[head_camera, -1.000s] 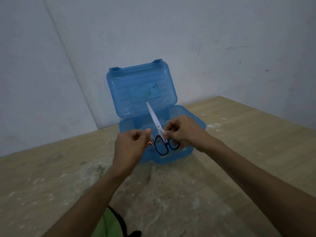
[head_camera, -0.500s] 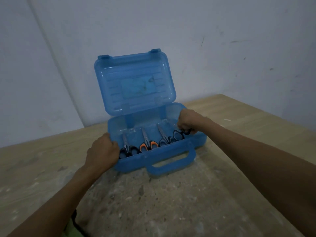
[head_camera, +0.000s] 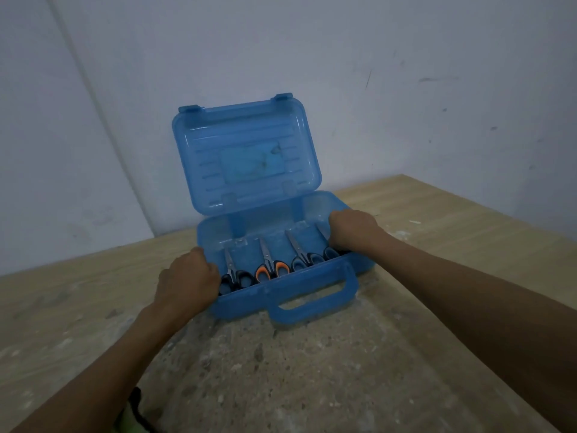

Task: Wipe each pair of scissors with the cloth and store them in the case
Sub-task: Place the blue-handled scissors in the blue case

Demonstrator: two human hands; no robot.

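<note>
A translucent blue case (head_camera: 312, 281) stands open on the table, its lid (head_camera: 246, 157) upright against the wall. Inside lie a black-handled pair of scissors (head_camera: 232, 275), an orange-handled pair (head_camera: 271, 267) and a dark-handled pair (head_camera: 305, 258), blades pointing away from me. My right hand (head_camera: 352, 229) is closed over a fourth pair (head_camera: 329, 253) at the case's right end; only one handle loop and a bit of blade show. My left hand (head_camera: 187, 279) grips the case's left front corner, fingers curled over the rim. No cloth is visible.
The case sits on a stained wooden table (head_camera: 312, 370) pushed into a corner of pale walls. The case's carry handle (head_camera: 315, 303) juts toward me. A green and black item (head_camera: 131, 417) peeks in at the bottom edge under my left forearm.
A second ago both hands held the black-handled scissors above the case. The right hand has since lowered them into the right end, and the left hand has dropped onto the case's left corner.
</note>
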